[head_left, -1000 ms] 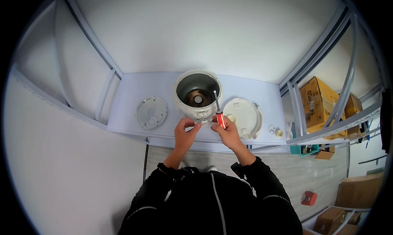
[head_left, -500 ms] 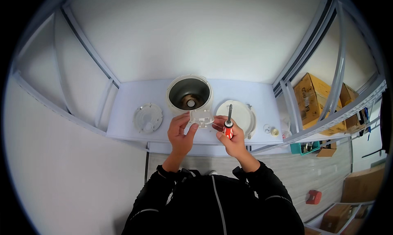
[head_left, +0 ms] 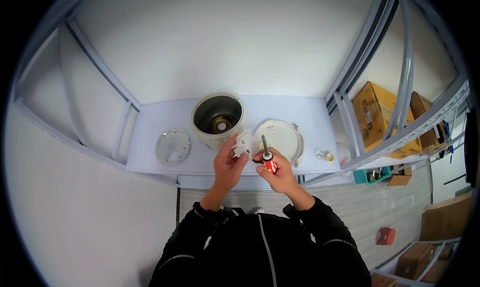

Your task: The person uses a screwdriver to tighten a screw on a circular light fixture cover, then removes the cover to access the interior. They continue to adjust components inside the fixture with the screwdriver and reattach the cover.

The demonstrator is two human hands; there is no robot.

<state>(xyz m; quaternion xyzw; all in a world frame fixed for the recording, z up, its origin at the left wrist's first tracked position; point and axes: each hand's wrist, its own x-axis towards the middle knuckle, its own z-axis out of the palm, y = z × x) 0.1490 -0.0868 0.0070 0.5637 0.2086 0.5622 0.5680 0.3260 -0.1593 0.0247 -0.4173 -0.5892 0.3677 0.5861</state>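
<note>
In the head view, our left hand [head_left: 228, 169] has its grip pinching a small white plastic piece [head_left: 243, 144], thumb low and fingers along its nine o'clock side. That piece sits near the pot [head_left: 210, 141], which stands at its ten to eleven o'clock; we cannot tell whether the two touch. Our right hand [head_left: 281, 176] has its grip closed around the red handle of a screwdriver [head_left: 270, 163] at the piece's four o'clock, the shaft tilted up toward twelve. Whether the right fingertips also brush the piece, we cannot tell.

On the tabletop [head_left: 305, 109], a round white lid [head_left: 285, 137] lies at three o'clock of the piece, a pale perforated disc [head_left: 172, 139] at nine, and a small yellowish cap [head_left: 328, 157] just past three.

To handle this well, in our judgement, we should hold the piece by its edges, since thin plastic may snap, and tip it without squeezing. The screwdriver's tip is best aimed clear of our left fingers, its handle tucked into the palm.
</note>
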